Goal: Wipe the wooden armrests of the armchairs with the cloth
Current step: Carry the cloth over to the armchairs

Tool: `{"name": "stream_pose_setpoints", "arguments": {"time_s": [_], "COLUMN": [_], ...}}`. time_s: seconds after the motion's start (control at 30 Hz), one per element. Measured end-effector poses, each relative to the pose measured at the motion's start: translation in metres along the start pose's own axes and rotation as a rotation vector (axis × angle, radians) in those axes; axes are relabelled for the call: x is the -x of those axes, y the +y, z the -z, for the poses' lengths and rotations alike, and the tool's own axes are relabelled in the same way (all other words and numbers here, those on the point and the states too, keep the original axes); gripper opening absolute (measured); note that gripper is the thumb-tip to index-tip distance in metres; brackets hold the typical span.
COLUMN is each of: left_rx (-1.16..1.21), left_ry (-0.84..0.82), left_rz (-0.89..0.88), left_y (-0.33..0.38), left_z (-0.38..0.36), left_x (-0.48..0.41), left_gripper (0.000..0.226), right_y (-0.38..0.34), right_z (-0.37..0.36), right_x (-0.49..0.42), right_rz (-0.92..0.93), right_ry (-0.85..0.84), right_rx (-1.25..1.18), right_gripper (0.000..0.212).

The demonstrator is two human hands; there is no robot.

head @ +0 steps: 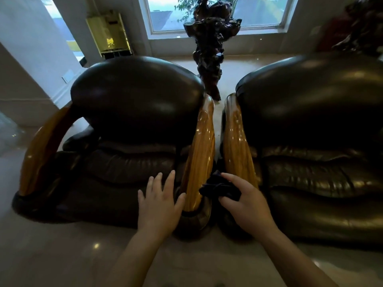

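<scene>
Two dark leather armchairs stand side by side, the left armchair [132, 112] and the right armchair [310, 121]. Each has glossy wooden armrests. The left chair's inner armrest [202, 150] and the right chair's inner armrest [238, 146] run close together in the middle. A third wooden armrest [39, 150] curves at the far left. My right hand [246, 206] grips a dark bunched cloth [219, 186] in the gap between the two inner armrests, near their front ends. My left hand [159, 201] hovers with fingers spread just left of the left chair's inner armrest.
A dark carved wooden sculpture [209, 48] stands behind the chairs in front of a window [217, 13]. A yellowish cabinet [107, 34] sits at the back left. Pale glossy floor [62, 255] lies in front of the chairs.
</scene>
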State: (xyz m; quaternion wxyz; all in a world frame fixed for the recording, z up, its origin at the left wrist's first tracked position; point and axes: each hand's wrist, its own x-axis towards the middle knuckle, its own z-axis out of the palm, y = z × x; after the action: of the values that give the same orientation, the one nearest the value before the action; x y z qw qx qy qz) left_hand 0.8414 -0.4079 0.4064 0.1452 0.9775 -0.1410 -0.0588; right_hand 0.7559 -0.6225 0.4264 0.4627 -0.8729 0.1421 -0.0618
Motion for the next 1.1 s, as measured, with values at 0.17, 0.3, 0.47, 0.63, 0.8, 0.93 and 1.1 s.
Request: {"name": "stream_pose_setpoints", "arguments": {"time_s": [0.17, 0.3, 0.47, 0.63, 0.8, 0.93, 1.1], "left_rx": [-0.008, 0.010, 0.097, 0.057, 0.063, 0.030, 0.017], "left_ry": [-0.041, -0.100, -0.181, -0.329, -0.415, -0.413, -0.258], "left_rz": [-0.071, -0.127, -0.121, -0.176, -0.187, -0.193, -0.175], "left_y": [0.007, 0.002, -0.011, -0.020, -0.018, -0.007, 0.008], "left_z": [-0.008, -0.019, -0.037, -0.068, -0.102, -0.135, -0.181], "left_x": [-0.045, -0.098, -0.150, -0.196, -0.225, -0.253, -0.302], "left_gripper": [0.070, 0.071, 0.073, 0.073, 0.073, 0.074, 0.072], "right_y": [0.016, 0.023, 0.025, 0.038, 0.079, 0.125, 0.188], "right_z": [0.002, -0.007, -0.021, -0.044, -0.063, -0.067, -0.059], "right_x": [-0.030, -0.063, -0.090, -0.123, -0.136, -0.149, -0.176], "right_rz": [-0.055, -0.153, -0.263, -0.384, -0.512, -0.600, -0.599], "right_ry": [0.053, 0.097, 0.111, 0.167, 0.187, 0.182, 0.149], "right_rx": [0.033, 0.026, 0.035, 0.013, -0.030, -0.065, -0.048], "right_gripper": [0.065, 0.063, 0.062, 0.062, 0.062, 0.062, 0.063]}}
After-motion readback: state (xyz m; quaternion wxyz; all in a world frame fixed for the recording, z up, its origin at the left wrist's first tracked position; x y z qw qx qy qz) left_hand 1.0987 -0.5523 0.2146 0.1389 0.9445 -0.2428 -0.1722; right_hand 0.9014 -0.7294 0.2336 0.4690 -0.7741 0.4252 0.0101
